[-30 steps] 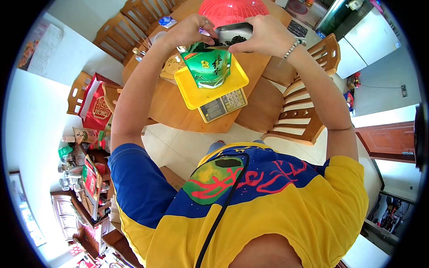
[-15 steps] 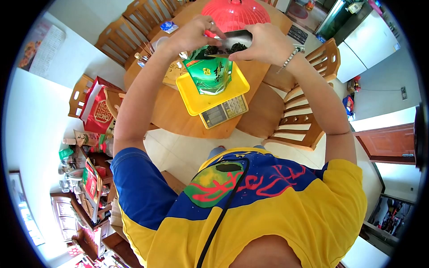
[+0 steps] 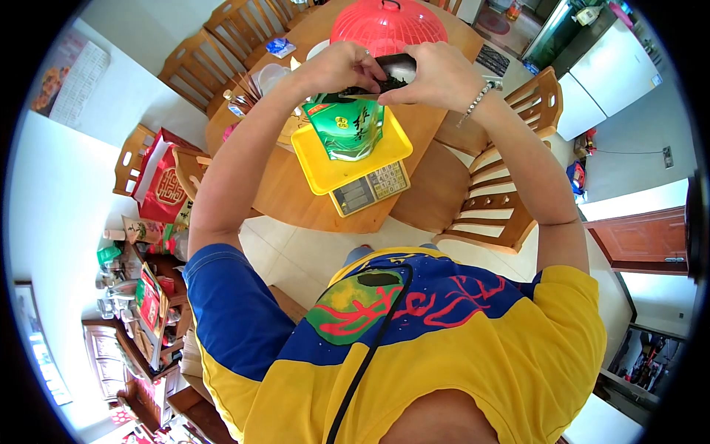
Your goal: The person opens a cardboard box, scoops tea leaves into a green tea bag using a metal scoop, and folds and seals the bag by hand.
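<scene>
My right hand (image 3: 441, 76) grips the right end of a dark, shallow scoop (image 3: 401, 65) with a silvery inside. Dark loose tea leaves (image 3: 386, 84) lie in it. From the other side my left hand (image 3: 339, 70) reaches in, its fingers bent and pressed into the leaves; the fingertips are partly hidden. Just below both hands, a green pouch (image 3: 344, 129) with printed characters stands upright, its top covered by the hands and scoop. The pouch rests in the yellow tray (image 3: 316, 169) of a digital scale (image 3: 373, 186).
A red mesh food cover (image 3: 388, 29) stands behind my hands on the wooden table (image 3: 288, 192). Left of them are a clear cup (image 3: 272, 76) and a blue packet (image 3: 280, 47). A wooden chair (image 3: 488, 214) stands at the table's right side.
My left hand has moved right and slightly down, its fingers going deeper into the leaves. My right hand still holds the scoop, now tilted a little differently. The pouch and scale stay put.
</scene>
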Demonstrator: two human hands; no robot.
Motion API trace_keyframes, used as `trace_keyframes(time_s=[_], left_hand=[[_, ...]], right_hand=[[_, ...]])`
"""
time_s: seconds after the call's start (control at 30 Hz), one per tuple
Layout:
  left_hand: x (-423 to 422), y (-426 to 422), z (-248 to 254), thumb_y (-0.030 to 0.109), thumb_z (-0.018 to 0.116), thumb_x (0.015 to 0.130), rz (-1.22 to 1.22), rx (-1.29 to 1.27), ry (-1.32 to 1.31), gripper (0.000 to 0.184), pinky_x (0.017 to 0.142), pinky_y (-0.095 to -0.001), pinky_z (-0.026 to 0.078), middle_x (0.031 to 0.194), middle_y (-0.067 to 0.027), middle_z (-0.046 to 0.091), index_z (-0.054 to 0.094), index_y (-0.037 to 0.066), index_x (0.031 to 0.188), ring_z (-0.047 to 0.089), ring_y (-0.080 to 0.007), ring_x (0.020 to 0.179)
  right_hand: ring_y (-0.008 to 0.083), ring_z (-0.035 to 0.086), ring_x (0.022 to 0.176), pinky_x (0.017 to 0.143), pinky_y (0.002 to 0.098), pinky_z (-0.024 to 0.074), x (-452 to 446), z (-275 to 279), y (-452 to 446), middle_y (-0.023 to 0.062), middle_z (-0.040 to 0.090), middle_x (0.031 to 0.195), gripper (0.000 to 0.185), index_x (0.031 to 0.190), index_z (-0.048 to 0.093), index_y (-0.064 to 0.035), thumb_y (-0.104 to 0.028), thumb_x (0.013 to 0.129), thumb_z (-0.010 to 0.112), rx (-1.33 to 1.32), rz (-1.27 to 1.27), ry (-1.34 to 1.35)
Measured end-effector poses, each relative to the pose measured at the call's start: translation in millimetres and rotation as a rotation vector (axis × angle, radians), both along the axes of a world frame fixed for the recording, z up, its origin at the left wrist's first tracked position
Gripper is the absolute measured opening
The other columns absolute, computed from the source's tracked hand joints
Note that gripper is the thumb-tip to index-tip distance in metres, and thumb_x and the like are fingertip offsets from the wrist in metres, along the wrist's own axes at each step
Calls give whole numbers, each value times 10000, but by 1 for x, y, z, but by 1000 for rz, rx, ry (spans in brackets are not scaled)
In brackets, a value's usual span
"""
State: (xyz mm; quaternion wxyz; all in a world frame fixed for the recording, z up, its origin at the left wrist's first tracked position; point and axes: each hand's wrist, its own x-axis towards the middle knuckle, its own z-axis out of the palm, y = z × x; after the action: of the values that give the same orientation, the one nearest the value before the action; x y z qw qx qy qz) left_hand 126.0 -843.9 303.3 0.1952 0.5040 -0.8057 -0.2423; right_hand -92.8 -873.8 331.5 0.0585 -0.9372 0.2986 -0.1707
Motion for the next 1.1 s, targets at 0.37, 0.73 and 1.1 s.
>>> trace_keyframes(time_s=[0.37, 0.73, 1.1], left_hand=[[18, 4, -2, 113, 785, 773, 58, -34, -41, 221, 751, -292, 518, 884, -62, 703, 748, 52, 982, 650, -147, 835], [30, 5, -6, 85, 774, 778, 107, -1, -20, 229, 766, -299, 522, 949, -70, 704, 740, 41, 1001, 655, -152, 852], [41, 6, -7, 57, 757, 785, 110, -8, -101, 231, 782, -301, 523, 949, -59, 694, 739, 55, 1015, 649, -153, 864]], right_hand=[[332, 663, 643, 641, 399, 539, -3, 1, 0, 207, 640, 643, 591, 699, 677, 37, -522, 584, 830, 8, -5, 1], [330, 665, 646, 636, 401, 538, -3, 1, 1, 218, 639, 652, 581, 709, 681, 41, -506, 584, 831, 21, -11, -11], [321, 667, 708, 689, 394, 516, -1, 1, -1, 184, 666, 724, 596, 867, 695, 7, -512, 605, 826, 65, -51, 104]])
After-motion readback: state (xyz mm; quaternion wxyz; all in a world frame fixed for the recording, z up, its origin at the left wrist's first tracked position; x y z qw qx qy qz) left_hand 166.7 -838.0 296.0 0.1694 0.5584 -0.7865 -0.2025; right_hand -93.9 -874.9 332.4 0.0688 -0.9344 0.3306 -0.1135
